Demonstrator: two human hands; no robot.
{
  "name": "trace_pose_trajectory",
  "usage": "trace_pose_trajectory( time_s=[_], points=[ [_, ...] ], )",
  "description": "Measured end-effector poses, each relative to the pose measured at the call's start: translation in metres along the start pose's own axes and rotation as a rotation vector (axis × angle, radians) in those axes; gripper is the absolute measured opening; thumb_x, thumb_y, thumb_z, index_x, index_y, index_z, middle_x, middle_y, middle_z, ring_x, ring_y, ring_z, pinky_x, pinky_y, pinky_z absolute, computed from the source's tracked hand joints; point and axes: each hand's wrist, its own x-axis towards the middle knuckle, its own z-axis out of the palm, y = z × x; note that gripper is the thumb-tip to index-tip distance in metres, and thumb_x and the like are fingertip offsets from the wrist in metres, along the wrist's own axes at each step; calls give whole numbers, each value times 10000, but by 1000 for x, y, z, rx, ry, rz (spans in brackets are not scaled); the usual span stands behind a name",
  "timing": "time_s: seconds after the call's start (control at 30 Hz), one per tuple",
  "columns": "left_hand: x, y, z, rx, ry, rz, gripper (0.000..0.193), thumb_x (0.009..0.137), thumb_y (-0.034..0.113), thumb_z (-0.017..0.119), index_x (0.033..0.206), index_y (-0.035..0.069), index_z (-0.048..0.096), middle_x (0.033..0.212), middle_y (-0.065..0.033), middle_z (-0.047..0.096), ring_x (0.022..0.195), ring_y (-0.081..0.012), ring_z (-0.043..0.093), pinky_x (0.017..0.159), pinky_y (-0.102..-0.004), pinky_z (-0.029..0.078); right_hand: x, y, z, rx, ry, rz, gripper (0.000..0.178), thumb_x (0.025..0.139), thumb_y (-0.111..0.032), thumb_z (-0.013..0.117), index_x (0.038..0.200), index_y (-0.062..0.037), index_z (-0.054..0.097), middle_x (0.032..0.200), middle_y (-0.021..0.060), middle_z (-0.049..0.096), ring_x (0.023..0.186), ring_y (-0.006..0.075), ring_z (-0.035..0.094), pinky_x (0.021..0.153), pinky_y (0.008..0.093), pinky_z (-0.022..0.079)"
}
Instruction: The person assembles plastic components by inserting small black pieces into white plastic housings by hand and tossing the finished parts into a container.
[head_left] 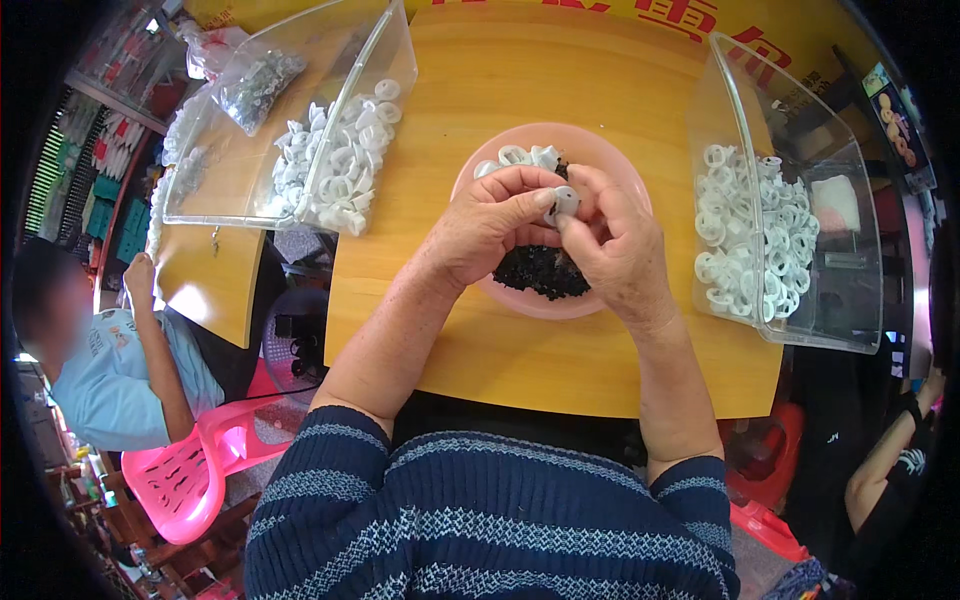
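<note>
Left hand point(490, 225) and right hand point(615, 240) meet above pink bowl point(600, 305) at table point(480, 340) centre; both pinch one small white ring part point(566, 201) between thumb and fingertips, other fingers curled; part lies between hands, left thumb on its left side, right fingertips on its right; long axis too small to tell; black pieces point(540, 272) and white rings in bowl beneath; clear bin point(790, 190) near right edge, second clear bin point(330, 150) at far left corner.
</note>
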Motion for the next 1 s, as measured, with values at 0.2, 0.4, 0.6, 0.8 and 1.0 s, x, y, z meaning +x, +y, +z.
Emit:
trace_pose_trajectory(
  time_s=[0.2, 0.4, 0.6, 0.8, 1.0],
  points=[
    [2, -2, -3, 54, 12, -88, 208, 825, 132, 548, 976, -8, 523, 898, -93, 571, 758, -148, 592, 656, -275, 529, 3, 7, -6, -300, 51, -358, 218, 663, -65, 571, 879, -33, 576, 746, 91, 547, 692, 254, 550, 604, 337, 460],
    [3, -1, 1, 86, 4, -103, 183, 820, 138, 558, 936, -1, 529, 847, -65, 572, 735, -129, 586, 665, -256, 521, 3, 9, -7, -365, 38, -397, 75, 669, -74, 558, 734, -49, 531, 667, 89, 514, 630, 251, 531, 567, 342, 444],
    [2, -5, 0, 62, 7, -107, 173, 813, 149, 570, 906, 7, 538, 832, -59, 574, 730, -125, 583, 660, -254, 517, 2, 10, -2, -410, 67, -421, 93, 652, -75, 566, 654, -50, 477, 610, 90, 481, 553, 254, 506, 513, 343, 434],
    [2, -6, -2, 33, -7, -115, 170, 809, 151, 576, 899, 11, 544, 825, -55, 579, 725, -126, 582, 665, -260, 511, 3, 10, -1, -411, 85, -446, 97, 625, -69, 562, 630, -49, 467, 588, 93, 466, 534, 254, 493, 497, 344, 429],
    [4, -9, 0, 49, 41, -109, 164, 813, 163, 571, 888, 20, 547, 819, -52, 579, 718, -126, 580, 669, -270, 513, 3, 12, -1, -366, 91, -399, 94, 628, -70, 558, 630, -50, 467, 592, 95, 467, 547, 263, 496, 499, 353, 424]
  ],
)
